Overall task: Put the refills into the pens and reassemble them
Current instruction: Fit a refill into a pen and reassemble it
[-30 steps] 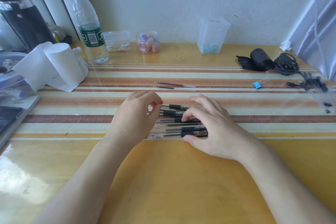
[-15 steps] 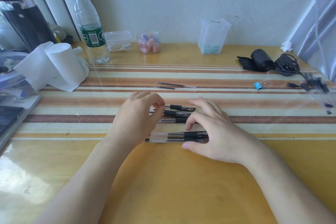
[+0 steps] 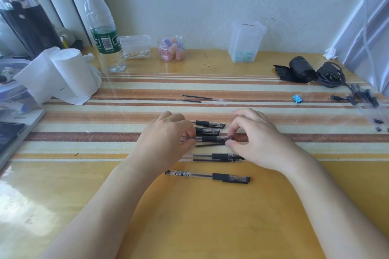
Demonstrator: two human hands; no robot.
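Several clear pens with black grips lie side by side on the striped mat. My left hand (image 3: 166, 139) and my right hand (image 3: 254, 136) pinch the two ends of the middle pen (image 3: 210, 138). Just below it lies a loose black refill (image 3: 210, 144). Two capped pens (image 3: 210, 123) (image 3: 207, 131) lie beyond it. Nearer me lie a pen pair (image 3: 219, 157) and a single capped pen (image 3: 208, 176) with a label. Two more refills (image 3: 202, 97) lie farther back on the mat.
A water bottle (image 3: 103, 33), a paper roll (image 3: 69, 73), a cotton swab box (image 3: 135, 47) and a jar of coloured pieces (image 3: 171, 48) stand at the back left. A clear box (image 3: 246, 42) is at the back. A black cable bundle (image 3: 311, 73), blue clip (image 3: 297, 98) and pen parts (image 3: 364, 96) lie at the right.
My right hand has left the near pens and moved up to the middle pen's right end. The labelled pen now lies alone nearest me. My left hand stays on the pens' left ends.
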